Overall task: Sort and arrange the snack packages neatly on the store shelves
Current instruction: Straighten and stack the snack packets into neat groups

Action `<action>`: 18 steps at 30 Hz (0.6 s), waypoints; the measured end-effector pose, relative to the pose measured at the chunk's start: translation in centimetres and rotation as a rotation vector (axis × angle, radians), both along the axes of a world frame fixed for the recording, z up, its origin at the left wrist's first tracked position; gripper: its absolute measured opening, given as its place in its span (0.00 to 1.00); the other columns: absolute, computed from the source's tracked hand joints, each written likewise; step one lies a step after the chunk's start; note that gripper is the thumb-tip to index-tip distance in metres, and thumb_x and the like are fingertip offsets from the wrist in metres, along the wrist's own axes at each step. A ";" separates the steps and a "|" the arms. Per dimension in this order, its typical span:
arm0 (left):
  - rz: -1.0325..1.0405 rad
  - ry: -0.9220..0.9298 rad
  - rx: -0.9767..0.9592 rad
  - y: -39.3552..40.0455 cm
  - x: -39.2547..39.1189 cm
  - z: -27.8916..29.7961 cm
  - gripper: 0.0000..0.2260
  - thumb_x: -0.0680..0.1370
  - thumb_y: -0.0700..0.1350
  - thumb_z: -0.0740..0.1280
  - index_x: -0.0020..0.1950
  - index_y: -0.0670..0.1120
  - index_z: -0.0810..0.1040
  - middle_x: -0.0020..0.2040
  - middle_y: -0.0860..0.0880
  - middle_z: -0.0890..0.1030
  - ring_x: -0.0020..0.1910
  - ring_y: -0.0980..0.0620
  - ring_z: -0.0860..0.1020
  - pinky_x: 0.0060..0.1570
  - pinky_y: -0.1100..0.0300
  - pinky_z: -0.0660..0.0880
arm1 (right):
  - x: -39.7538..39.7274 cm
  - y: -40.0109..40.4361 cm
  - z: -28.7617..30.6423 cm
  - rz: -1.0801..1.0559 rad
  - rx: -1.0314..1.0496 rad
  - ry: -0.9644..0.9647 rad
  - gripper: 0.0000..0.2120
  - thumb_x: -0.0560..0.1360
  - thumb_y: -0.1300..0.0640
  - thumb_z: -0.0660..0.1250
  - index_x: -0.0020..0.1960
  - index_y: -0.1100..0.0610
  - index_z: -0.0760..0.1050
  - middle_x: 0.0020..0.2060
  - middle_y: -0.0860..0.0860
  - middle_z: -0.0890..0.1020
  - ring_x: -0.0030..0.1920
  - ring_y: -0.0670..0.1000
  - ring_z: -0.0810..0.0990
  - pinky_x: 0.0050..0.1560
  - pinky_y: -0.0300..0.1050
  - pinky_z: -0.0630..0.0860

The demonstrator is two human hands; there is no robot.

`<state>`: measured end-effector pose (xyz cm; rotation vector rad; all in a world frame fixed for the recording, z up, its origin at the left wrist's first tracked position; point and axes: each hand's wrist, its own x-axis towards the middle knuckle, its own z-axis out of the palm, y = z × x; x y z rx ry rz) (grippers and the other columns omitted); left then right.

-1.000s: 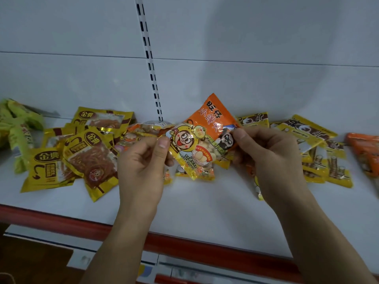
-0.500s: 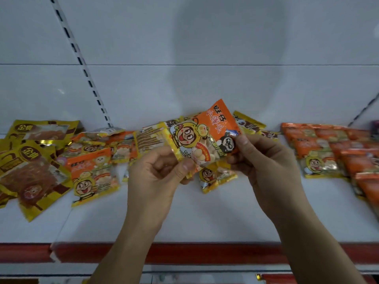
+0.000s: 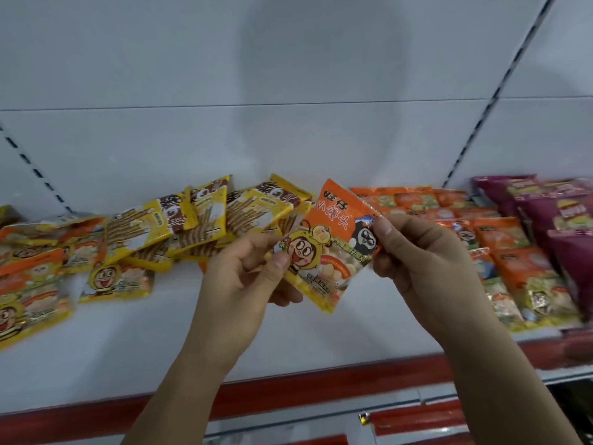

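I hold one orange and yellow snack packet [image 3: 330, 242] with a cartoon face up in front of the white shelf [image 3: 160, 335]. My left hand [image 3: 237, 284] pinches its left edge between thumb and fingers. My right hand [image 3: 423, 261] pinches its right corner. Behind it lie yellow biscuit-stick packets [image 3: 205, 220] in a loose pile. More orange cartoon packets [image 3: 41, 284] lie scattered at the left. At the right, orange packets [image 3: 513, 252] lie in overlapping rows.
Purple packets [image 3: 552, 207] fill the far right of the shelf. A red strip [image 3: 288, 390] runs along the shelf's front edge. Slotted uprights [image 3: 494, 97] stand against the white back panel. Bare shelf shows below my hands.
The view has swung right: the left-hand piles slid toward the frame's left edge and the orange rows and purple packets came into sight. Both hands keep hold of the packet.
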<state>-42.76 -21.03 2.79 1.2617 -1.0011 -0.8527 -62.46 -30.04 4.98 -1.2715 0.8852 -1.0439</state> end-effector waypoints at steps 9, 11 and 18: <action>0.013 -0.310 0.195 -2.7 -5.7 -2.2 0.04 0.80 0.43 0.70 0.51 0.52 0.81 0.40 0.55 0.85 0.31 0.52 0.82 0.32 0.64 0.74 | -6.2 -6.8 1.1 -0.060 -0.446 0.749 0.07 0.79 0.55 0.70 0.43 0.52 0.83 0.28 0.41 0.80 0.29 0.38 0.76 0.30 0.29 0.68; 0.021 -0.373 0.239 -3.5 -7.0 -2.5 0.03 0.79 0.44 0.71 0.49 0.52 0.80 0.40 0.56 0.84 0.30 0.53 0.82 0.34 0.62 0.76 | -6.7 -8.9 1.3 -0.037 -0.537 0.923 0.07 0.79 0.54 0.70 0.43 0.50 0.84 0.33 0.42 0.81 0.32 0.39 0.78 0.32 0.29 0.70; 0.108 -0.721 0.307 -5.3 -10.0 -3.4 0.02 0.79 0.50 0.71 0.46 0.55 0.81 0.37 0.60 0.81 0.35 0.61 0.79 0.37 0.59 0.78 | -6.8 -13.2 1.3 0.189 -0.688 1.088 0.06 0.80 0.57 0.70 0.51 0.53 0.85 0.43 0.45 0.84 0.40 0.38 0.77 0.41 0.28 0.69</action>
